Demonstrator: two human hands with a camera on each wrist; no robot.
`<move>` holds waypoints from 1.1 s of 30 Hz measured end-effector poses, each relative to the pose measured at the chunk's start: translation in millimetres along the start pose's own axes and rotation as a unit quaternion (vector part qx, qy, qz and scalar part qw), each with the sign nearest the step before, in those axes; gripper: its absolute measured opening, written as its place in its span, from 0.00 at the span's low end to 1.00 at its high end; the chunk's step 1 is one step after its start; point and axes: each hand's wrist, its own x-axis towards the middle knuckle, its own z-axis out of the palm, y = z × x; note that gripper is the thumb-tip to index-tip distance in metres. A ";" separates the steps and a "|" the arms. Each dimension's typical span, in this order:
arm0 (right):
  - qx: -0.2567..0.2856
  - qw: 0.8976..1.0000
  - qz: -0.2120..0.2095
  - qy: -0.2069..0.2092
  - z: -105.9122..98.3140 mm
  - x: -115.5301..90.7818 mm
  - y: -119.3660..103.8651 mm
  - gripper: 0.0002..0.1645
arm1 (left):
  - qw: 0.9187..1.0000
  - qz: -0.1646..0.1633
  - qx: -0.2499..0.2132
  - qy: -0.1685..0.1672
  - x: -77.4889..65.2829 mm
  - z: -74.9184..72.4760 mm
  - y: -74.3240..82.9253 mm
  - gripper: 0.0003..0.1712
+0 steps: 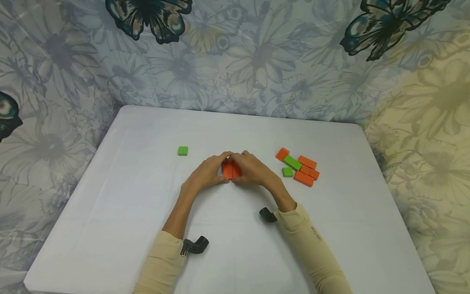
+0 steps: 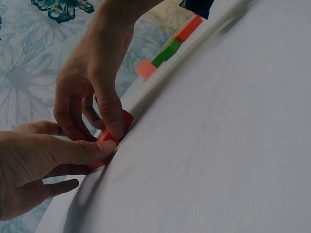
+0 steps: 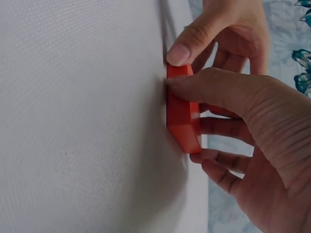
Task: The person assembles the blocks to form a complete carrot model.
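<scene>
White counter (image 1: 128,196): left hand (image 1: 208,170) and right hand (image 1: 252,169) pinch orange blocks (image 1: 227,170), apparently aligning them; next calls for gentle release.

Head view high, facing forward and down, wrist views close, sharing orange blocks (image 1: 227,170)

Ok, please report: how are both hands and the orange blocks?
Left hand and right hand pinching orange blocks, side by side. Green block apart, to their left. Nothing visible in the way.
</scene>
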 end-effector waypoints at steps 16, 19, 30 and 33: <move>-0.071 0.992 0.100 -0.023 -29.5 -41.3 7.4 0.34 | 0.999 0.048 0.020 -0.001 -7.1 -5.2 0.3 0.53; -0.091 0.985 0.144 -0.006 -42.8 -76.0 15.8 0.31 | 0.995 0.081 0.058 -0.003 -10.2 -5.9 3.4 0.40; -0.100 0.950 0.293 -0.040 -52.4 -166.4 29.2 0.31 | 0.987 0.111 0.110 -0.027 -14.5 -2.4 8.7 0.25; -0.080 0.952 0.295 -0.036 -51.8 -176.8 30.8 0.30 | 0.987 0.110 0.117 -0.025 -14.8 -2.8 8.5 0.25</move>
